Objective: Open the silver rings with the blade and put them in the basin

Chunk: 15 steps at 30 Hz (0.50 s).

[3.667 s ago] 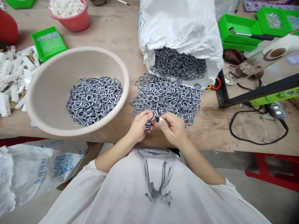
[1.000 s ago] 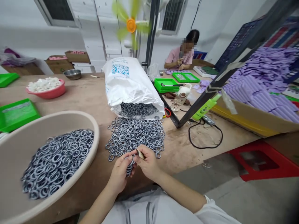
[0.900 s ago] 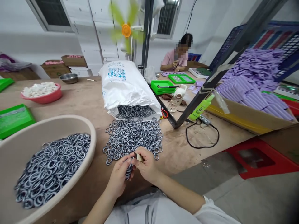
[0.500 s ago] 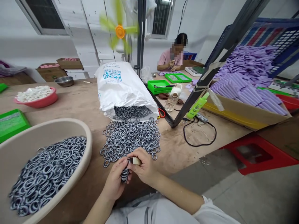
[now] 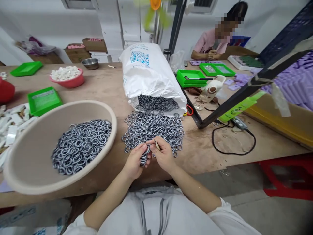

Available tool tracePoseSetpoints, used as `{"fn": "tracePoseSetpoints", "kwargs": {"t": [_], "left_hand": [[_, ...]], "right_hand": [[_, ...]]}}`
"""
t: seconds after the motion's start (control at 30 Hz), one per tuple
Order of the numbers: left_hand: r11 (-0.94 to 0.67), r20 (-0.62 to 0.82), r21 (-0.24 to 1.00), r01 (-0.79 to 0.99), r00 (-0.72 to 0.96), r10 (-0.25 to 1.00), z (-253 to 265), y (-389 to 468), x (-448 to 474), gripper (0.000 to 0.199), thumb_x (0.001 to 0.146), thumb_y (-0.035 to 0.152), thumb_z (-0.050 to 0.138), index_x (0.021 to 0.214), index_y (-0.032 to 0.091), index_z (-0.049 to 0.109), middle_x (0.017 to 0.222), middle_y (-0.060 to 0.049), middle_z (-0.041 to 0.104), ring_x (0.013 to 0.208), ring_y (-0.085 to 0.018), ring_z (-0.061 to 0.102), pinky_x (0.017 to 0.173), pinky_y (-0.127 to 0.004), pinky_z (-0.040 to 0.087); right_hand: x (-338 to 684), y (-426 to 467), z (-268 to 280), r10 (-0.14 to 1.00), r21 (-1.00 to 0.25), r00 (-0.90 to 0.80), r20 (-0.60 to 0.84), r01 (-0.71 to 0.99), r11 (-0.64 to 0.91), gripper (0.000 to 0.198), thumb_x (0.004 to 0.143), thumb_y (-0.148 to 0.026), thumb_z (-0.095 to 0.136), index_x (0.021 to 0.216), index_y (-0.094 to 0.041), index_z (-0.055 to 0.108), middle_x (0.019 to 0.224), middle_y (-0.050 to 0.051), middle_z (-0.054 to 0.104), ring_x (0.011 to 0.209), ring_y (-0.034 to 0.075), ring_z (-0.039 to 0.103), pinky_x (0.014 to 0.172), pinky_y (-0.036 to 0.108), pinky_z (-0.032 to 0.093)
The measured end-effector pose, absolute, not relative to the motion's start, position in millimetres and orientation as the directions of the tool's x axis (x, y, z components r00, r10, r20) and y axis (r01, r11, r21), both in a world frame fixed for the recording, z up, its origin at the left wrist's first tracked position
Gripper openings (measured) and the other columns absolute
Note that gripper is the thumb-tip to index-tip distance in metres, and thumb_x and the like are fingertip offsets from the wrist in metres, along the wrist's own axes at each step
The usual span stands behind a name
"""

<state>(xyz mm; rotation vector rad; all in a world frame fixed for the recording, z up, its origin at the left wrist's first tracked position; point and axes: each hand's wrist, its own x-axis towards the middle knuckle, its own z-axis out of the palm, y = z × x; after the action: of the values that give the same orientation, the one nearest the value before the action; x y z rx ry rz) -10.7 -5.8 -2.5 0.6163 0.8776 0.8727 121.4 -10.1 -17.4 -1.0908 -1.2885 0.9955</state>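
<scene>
My left hand (image 5: 134,160) is closed around a stack of grey rings (image 5: 143,159). The fingers of my right hand (image 5: 165,156) grip a small tool with a pale handle (image 5: 157,145); its working end is too small to make out and lies against the top of the rings. Just beyond both hands spreads a pile of loose grey rings (image 5: 156,125), spilling from the mouth of a white sack (image 5: 153,76). To the left stands a large beige basin (image 5: 31,156), partly filled with more grey rings (image 5: 80,143).
A pink bowl of white parts (image 5: 70,83) and green trays (image 5: 45,101) stand at the left. A dark metal frame post (image 5: 225,106) slants up on the right, beside a black cable (image 5: 230,153). Across the table sits a co-worker (image 5: 207,45). A fan (image 5: 156,5) is behind the sack.
My view has tilted down and turned left, so more of the basin and left side shows. Both hands stay together at the rings; the tool in my right hand now points at a different angle.
</scene>
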Motion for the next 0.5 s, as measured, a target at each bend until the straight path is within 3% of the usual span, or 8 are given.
{"fn": "tracePoseSetpoints", "kwargs": {"t": [0.13, 0.33, 0.43, 0.5], "left_hand": [[0.475, -0.368, 0.774, -0.418, 0.315, 0.875, -3, -6, -10, 0.045, 0.069, 0.054, 0.079, 0.079, 0.017, 0.055, 0.055, 0.006, 0.051, 0.041, -0.007, 0.046, 0.035, -0.016, 0.034], [0.436, -0.322, 0.839, -0.324, 0.350, 0.880, 17, -11, -24, 0.042, 0.074, 0.053, 0.074, 0.073, 0.016, 0.054, 0.059, 0.002, 0.056, 0.044, -0.007, 0.048, 0.038, -0.017, 0.033], [0.218, -0.159, 0.926, -0.310, 0.203, 0.966, 45, -13, -49, 0.036, 0.076, 0.049, 0.073, 0.075, 0.016, 0.059, 0.062, 0.001, 0.058, 0.046, -0.009, 0.049, 0.041, -0.019, 0.036], [-0.070, 0.068, 0.970, -0.233, -0.020, 0.998, 65, -12, -71, 0.030, 0.078, 0.046, 0.072, 0.082, 0.016, 0.065, 0.066, 0.000, 0.061, 0.050, -0.011, 0.052, 0.044, -0.021, 0.038]], "right_hand": [[119, -13, -19, 0.984, -0.984, 0.005, 0.176, -0.011, 0.176, 0.037, 0.079, -0.055, 0.074, 0.096, -0.022, 0.069, 0.087, 0.002, 0.061, 0.065, 0.014, 0.057, 0.058, 0.029, 0.048], [117, -5, -20, 0.988, -0.987, 0.132, 0.078, -0.129, 0.095, 0.038, 0.086, -0.058, 0.064, 0.077, -0.022, 0.065, 0.062, -0.003, 0.051, 0.052, 0.011, 0.042, 0.050, 0.026, 0.037], [121, 1, -24, 0.973, -0.982, 0.214, 0.082, -0.150, 0.115, 0.038, 0.085, -0.059, 0.065, 0.076, -0.022, 0.067, 0.062, -0.003, 0.050, 0.054, 0.011, 0.039, 0.050, 0.026, 0.033], [124, 1, -26, 0.969, -0.981, 0.235, 0.081, -0.155, 0.120, 0.038, 0.083, -0.059, 0.067, 0.077, -0.022, 0.068, 0.062, -0.002, 0.050, 0.054, 0.011, 0.038, 0.049, 0.025, 0.031]]}}
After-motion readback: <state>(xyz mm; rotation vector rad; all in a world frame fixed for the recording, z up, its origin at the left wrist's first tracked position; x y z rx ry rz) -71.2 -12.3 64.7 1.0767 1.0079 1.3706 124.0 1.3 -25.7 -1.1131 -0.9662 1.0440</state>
